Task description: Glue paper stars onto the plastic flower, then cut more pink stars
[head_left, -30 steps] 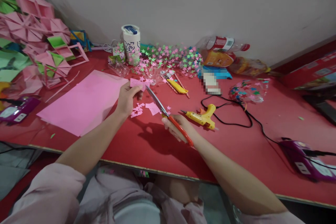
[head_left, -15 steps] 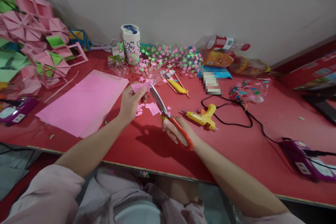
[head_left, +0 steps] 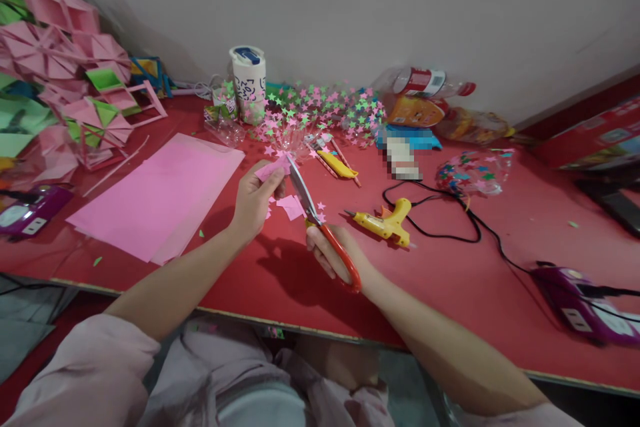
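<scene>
Pinched in my left hand (head_left: pixel 256 199) is a small piece of pink paper (head_left: pixel 270 169), held above the table. My right hand (head_left: pixel 333 250) is wrapped round the handles of a pair of red-handled scissors (head_left: pixel 311 208). Their blades point up and away, with the tips at the right edge of the paper piece. Whether the tips are parted I cannot tell. On the table below lie pink paper scraps (head_left: pixel 291 207) and a few pink paper stars. A stack of pink paper sheets (head_left: pixel 155 197) lies left of my left hand.
A yellow glue gun (head_left: pixel 383 223) with a black cord lies to the right. Behind stand a white tumbler (head_left: pixel 249 83) and a heap of pink and green stars (head_left: pixel 325 110). A yellow cutter (head_left: pixel 340 165) lies near pencils. Folded-paper models (head_left: pixel 75 60) are piled at left; purple power strips (head_left: pixel 587 303) sit at both sides.
My left hand and the paper piece have shifted slightly right, and the piece is tilted more. The scissors' handles have swung a little left and down.
</scene>
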The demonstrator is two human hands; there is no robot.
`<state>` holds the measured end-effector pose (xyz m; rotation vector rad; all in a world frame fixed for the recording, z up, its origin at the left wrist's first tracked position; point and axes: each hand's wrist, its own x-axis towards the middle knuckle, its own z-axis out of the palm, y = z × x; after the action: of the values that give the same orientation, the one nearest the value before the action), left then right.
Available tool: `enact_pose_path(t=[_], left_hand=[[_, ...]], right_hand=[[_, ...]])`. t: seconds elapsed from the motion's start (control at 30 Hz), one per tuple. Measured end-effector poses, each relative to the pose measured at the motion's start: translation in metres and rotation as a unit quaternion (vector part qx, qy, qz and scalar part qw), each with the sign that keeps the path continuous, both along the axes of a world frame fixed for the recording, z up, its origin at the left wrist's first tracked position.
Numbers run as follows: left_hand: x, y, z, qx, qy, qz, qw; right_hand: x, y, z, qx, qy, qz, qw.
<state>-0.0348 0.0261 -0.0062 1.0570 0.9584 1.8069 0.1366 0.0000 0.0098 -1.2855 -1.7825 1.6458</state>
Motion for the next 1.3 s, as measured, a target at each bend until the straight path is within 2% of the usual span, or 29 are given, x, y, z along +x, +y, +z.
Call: enact_pose_path(t=[0.67,0.87,1.3], left_hand=[[0.0016,-0.0008,0.0017,-0.021,-0.01,-0.016,1.0],[0.0019,-0.0019,0.0031,-0.018,-0.011,-0.042,0.999],[-0.0005,-0.0013,0.0076,-0.033,-0.025,-0.027,0.999]], right_hand=[[-0.0001,0.0018,-0.0052,0.021,0.001,-0.009,1.0],[0.0004,0.0041,-0.0051,0.03,-0.001,-0.01,1.0],[0.0029,0.0038,-0.0058,0.082,-0.008,-0.004,0.997]])
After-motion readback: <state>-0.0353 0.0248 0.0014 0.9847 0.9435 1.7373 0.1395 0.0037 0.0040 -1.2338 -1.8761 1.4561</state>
